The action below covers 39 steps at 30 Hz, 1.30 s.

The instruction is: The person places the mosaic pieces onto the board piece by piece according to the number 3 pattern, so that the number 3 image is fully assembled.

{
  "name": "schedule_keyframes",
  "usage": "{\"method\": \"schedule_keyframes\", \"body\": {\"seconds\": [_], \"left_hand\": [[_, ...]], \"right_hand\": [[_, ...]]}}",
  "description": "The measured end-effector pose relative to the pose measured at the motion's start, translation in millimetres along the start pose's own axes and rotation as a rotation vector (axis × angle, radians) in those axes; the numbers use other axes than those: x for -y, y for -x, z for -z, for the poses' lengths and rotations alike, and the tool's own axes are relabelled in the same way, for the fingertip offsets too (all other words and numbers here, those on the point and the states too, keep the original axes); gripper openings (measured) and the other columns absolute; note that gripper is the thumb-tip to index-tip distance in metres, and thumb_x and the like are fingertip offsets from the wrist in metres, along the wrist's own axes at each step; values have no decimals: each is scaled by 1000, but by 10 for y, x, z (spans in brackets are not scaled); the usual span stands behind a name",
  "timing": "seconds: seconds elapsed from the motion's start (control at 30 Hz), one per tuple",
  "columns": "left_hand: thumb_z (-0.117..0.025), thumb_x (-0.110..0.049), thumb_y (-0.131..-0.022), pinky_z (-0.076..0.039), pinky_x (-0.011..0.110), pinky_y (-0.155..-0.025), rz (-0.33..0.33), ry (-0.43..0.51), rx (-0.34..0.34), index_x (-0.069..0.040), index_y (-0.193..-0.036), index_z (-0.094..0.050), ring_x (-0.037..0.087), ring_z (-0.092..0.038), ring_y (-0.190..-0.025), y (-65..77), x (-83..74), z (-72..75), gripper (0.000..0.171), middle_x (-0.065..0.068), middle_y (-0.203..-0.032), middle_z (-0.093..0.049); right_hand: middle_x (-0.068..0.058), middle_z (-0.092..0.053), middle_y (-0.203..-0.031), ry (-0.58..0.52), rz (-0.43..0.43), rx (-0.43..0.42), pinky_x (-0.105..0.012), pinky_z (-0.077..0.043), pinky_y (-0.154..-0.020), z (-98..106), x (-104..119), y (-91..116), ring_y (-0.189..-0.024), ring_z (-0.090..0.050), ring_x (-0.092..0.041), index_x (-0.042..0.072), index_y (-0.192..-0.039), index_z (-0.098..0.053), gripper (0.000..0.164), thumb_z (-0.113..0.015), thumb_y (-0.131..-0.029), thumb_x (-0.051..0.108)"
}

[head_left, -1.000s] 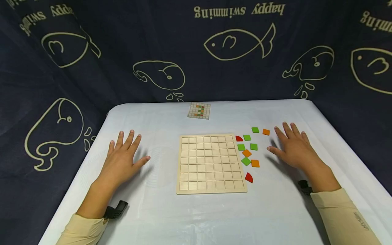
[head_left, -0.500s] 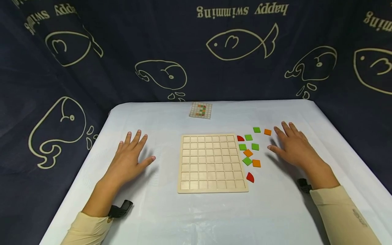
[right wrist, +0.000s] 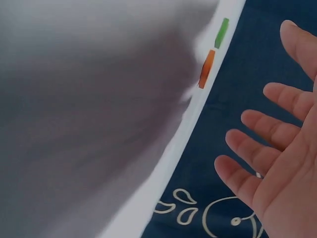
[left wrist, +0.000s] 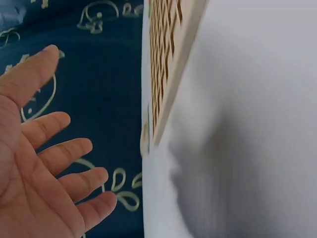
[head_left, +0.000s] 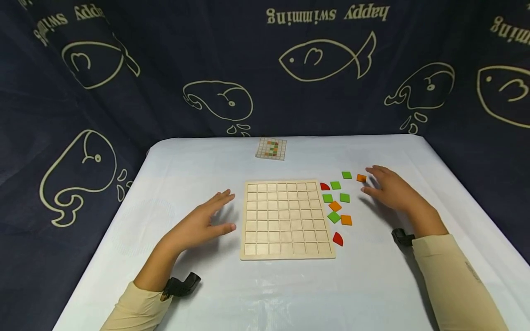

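A square wooden grid board [head_left: 285, 255] lies mid-table, its cells bare. Just left of it my left hand [head_left: 198, 227] hovers over the cloth, fingers extended toward the board and holding nothing. My right hand [head_left: 393, 191] is above the table at the right, fingers loosely bent, fingertips close to an orange square tile [head_left: 361, 178]. In the right wrist view that orange tile [right wrist: 207, 69] and a green tile [right wrist: 222, 33] lie beyond the spread fingers. Several green tiles [head_left: 345, 197], more orange ones [head_left: 346, 220] and two red quarter-round tiles [head_left: 338, 239] lie along the board's right side.
A small pattern card [head_left: 271, 149] with a coloured grid lies at the back edge of the white-covered table [head_left: 265, 294]. Behind it hangs a dark curtain [head_left: 157, 55] with fish and whale drawings. A black strap mount [head_left: 182, 285] sits on the left wrist.
My left hand has moved right toward the board and turned. The right hand's fingers have bent and drawn together near the orange tile. The tiles and board stay in place.
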<state>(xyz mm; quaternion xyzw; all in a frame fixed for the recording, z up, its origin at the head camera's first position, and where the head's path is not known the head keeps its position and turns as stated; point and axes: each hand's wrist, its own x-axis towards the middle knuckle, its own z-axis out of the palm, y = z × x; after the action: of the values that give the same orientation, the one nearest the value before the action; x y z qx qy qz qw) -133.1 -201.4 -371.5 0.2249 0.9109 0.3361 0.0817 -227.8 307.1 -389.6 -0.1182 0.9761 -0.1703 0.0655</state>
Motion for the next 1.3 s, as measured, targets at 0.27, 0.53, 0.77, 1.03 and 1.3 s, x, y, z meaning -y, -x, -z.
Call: {"method": "schedule_keyframes", "body": {"seconds": [0.27,0.53,0.77,1.03,1.3], "left_hand": [[-78,-33,-87,-29,52,-114,-69,175,11,-14,-148,-47,27,-31,-145,-56,-88,-211,71,7,-156,-37],[-79,-23,-86,-33,53,-112,-115,250,2,-5,-133,-60,28,-41,-139,-45,1,-348,53,12,-146,-50],[-80,-27,-86,-16,60,-117,-133,244,29,-7,-132,-61,31,-30,-145,-59,103,-502,54,4,-148,-49],[-80,-28,-86,-19,59,-116,-107,247,28,-9,-131,-61,35,-27,-146,-60,166,-623,53,6,-147,-50],[-79,-31,-86,-11,59,-118,-86,160,48,-14,-131,-61,30,-23,-148,-55,189,-636,51,2,-146,-50]], "right_hand": [[-33,-40,-145,-91,-35,-6,-67,-27,-108,52,-114,-147,-133,-35,-50,-5,-143,-45,58,-61,-99,31],[-30,-49,-137,-159,-55,17,-64,-35,-103,34,-182,-264,-125,-44,-47,-4,-140,-48,51,-61,-98,22],[-30,-51,-135,-235,-67,41,-61,-38,-103,-3,-224,-333,-123,-48,-45,-5,-138,-50,48,-61,-99,21],[-31,-48,-136,-301,-94,70,-62,-35,-104,-50,-308,-370,-124,-45,-46,-5,-140,-45,50,-59,-100,21],[-30,-51,-131,-322,-92,65,-60,-37,-102,-67,-315,-400,-118,-47,-43,-7,-138,-46,48,-58,-99,18]]}}
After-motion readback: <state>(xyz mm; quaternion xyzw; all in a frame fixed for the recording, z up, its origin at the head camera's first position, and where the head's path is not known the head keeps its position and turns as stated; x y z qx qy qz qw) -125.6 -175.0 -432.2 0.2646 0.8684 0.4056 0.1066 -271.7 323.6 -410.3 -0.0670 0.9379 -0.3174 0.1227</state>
